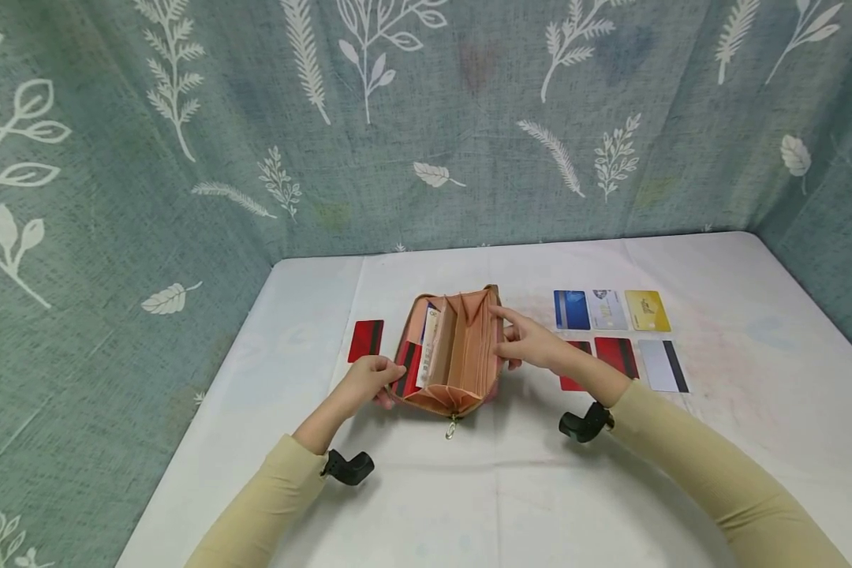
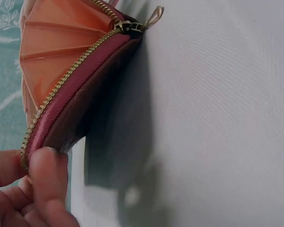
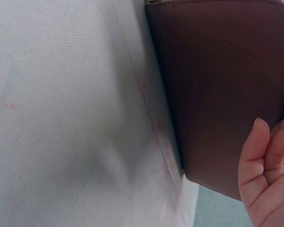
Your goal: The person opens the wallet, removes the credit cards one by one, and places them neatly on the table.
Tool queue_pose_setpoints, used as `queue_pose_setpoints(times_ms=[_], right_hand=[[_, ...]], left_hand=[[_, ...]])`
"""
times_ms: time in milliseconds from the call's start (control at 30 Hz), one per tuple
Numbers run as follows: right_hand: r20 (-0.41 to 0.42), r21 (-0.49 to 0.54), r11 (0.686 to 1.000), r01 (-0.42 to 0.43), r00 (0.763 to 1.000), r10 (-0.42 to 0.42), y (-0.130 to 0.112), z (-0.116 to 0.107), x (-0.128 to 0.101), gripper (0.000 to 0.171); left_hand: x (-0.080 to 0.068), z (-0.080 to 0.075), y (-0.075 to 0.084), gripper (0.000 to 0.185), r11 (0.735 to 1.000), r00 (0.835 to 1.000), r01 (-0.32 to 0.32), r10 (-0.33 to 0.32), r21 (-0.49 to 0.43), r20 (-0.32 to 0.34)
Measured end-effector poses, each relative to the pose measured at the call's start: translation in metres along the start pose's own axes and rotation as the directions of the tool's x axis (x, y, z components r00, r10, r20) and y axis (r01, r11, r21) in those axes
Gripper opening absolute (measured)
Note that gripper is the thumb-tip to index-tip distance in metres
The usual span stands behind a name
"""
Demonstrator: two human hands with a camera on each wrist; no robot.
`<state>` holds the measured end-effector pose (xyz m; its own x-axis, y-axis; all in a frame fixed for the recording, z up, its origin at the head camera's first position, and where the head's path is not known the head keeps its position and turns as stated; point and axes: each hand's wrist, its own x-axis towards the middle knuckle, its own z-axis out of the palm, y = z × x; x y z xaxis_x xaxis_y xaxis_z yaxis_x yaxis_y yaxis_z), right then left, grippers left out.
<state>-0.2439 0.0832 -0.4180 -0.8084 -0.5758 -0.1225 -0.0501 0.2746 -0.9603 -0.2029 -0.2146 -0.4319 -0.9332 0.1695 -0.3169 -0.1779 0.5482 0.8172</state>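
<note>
An unzipped wallet (image 1: 463, 355) stands spread on the table, with an orange pleated interior and, in the left wrist view, a brass zipper (image 2: 61, 85). Its brown outer cover (image 3: 222, 90) fills much of the right wrist view. My left hand (image 1: 366, 380) pinches the wallet's left edge between thumb and fingers. On the other side my right hand (image 1: 536, 344) grips the right edge, its index finger reaching over the rim and other fingers against the cover. A red card with a black stripe (image 1: 409, 369) and paper notes (image 1: 428, 347) sit in the left part of the wallet.
Another red card (image 1: 365, 341) lies left of the wallet on the white-covered table (image 1: 440, 505). To the right are a blue card (image 1: 571, 309), a pale card (image 1: 607, 309), a yellow card (image 1: 648, 311), red cards (image 1: 616, 358) and a silvery striped card (image 1: 663, 366). A patterned curtain (image 1: 426, 142) encloses the table.
</note>
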Motion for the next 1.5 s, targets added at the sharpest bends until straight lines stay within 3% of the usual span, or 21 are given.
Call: queue_pose_setpoints(times_ms=[267,433,567,767,900,1067,1333,1500], right_hand=[[-0.002,0.008,1.000,-0.010,1.000,0.010,0.001,0.000,0.000,0.074],[-0.003,0.018,1.000,-0.015,1.000,0.016,0.000,0.001,0.000,0.073],[-0.002,0.016,1.000,-0.012,1.000,0.013,0.000,0.002,0.001,0.072],[-0.002,0.012,1.000,-0.007,1.000,0.007,0.000,0.003,0.002,0.072],[-0.002,0.015,1.000,-0.004,1.000,0.004,0.000,0.003,0.002,0.072],[0.004,0.019,1.000,-0.009,1.000,0.009,0.000,0.003,0.002,0.072],[0.000,0.034,0.999,-0.018,1.000,0.018,0.001,0.001,0.001,0.072],[0.006,0.037,0.999,-0.019,1.000,0.018,0.001,0.000,0.000,0.072]], left_hand=[[-0.008,-0.008,-0.009,0.045,0.995,0.985,-0.098,0.093,0.023,0.148],[-0.009,-0.010,-0.011,0.026,0.980,0.972,-0.179,0.162,0.091,0.170],[-0.009,-0.011,-0.013,0.027,0.953,0.953,-0.254,0.217,0.166,0.209],[-0.009,-0.014,-0.020,0.022,0.960,0.913,-0.267,0.225,0.082,0.341],[-0.007,-0.015,-0.024,0.021,0.960,0.900,-0.273,0.232,0.059,0.370],[-0.005,-0.014,-0.024,0.016,0.969,0.911,-0.242,0.209,0.052,0.356],[-0.006,-0.006,-0.018,0.022,0.981,0.962,-0.163,0.133,0.107,0.240],[-0.006,-0.002,-0.015,0.022,0.995,0.979,-0.096,0.092,0.013,0.184]])
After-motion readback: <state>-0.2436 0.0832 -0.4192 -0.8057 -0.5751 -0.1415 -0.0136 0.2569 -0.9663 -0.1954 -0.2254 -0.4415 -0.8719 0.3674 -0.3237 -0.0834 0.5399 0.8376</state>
